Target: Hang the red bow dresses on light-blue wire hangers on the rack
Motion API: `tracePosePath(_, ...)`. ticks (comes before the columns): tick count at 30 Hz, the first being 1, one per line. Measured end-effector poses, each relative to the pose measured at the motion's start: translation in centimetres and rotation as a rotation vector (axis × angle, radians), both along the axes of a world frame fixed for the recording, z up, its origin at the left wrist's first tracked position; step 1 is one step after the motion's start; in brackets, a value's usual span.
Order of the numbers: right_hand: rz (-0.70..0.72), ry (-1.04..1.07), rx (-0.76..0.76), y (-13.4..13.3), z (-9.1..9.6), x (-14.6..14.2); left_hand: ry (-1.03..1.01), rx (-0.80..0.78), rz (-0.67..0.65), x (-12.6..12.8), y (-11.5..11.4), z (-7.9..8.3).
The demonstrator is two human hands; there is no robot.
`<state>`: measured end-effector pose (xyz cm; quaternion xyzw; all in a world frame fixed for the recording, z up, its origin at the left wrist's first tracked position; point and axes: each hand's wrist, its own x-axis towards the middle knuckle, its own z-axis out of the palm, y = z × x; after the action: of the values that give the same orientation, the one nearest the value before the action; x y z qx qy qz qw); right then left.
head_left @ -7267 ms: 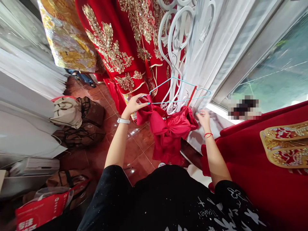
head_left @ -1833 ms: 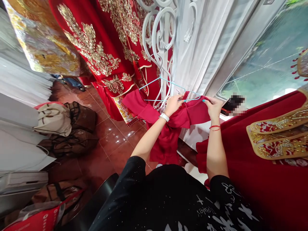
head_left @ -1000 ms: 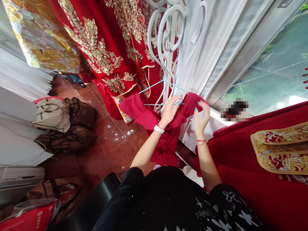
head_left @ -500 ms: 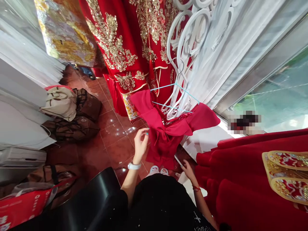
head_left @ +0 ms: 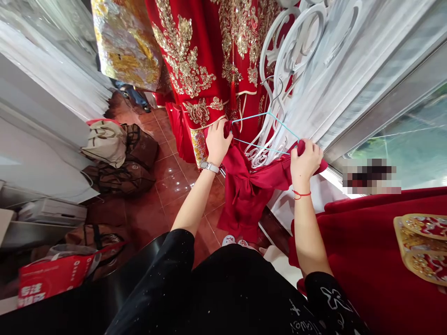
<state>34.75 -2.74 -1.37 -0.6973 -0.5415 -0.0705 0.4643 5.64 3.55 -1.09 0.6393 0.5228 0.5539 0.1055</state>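
A red dress (head_left: 246,200) with a gathered, bow-like front hangs on a thin light-blue hanger (head_left: 261,145). My left hand (head_left: 218,142), with a pale wristband, is closed on the dress's left shoulder at the hanger's end. At the opposite shoulder my right hand (head_left: 306,160), wearing a red string bracelet, grips the red cloth. The hanger's hook rises beside a white scrolled metal frame (head_left: 279,60). The lower part of the dress falls toward my feet.
Behind hang red garments with gold embroidery (head_left: 199,70). Brown bags (head_left: 118,184) and a cream bag (head_left: 106,144) lie left on the tiled floor (head_left: 171,186). A red paper bag (head_left: 52,279) stands lower left. Red cloth (head_left: 349,246) and a glass pane (head_left: 412,144) are on the right.
Both my hands have moved up and forward, from free of the dress onto its two shoulders. The view has shifted slightly, so the surroundings appear further right.
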Motion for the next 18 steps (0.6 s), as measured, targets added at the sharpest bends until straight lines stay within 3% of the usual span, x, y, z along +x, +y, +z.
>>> tracePosePath(4, 0.046, -0.096, -0.054, -0.3, -0.6, 0.7, 0.131, -0.081, 0.128, -0.2, -1.7, 1.4)
tracePosePath(8, 0.055, -0.144, -0.133, -0.4, -0.1, 1.0, 0.302, -0.216, 0.243, 0.2, -3.3, 3.1)
tracePosePath(13, -0.074, -0.137, -0.205, 0.3, 0.7, 0.2, 0.368, -0.215, 0.233, 0.0, -3.5, 3.4)
tracePosePath(18, -0.090, -0.176, -0.316, 1.0, 1.8, 0.2, 0.458, -0.254, 0.257, 0.3, -3.4, 3.6)
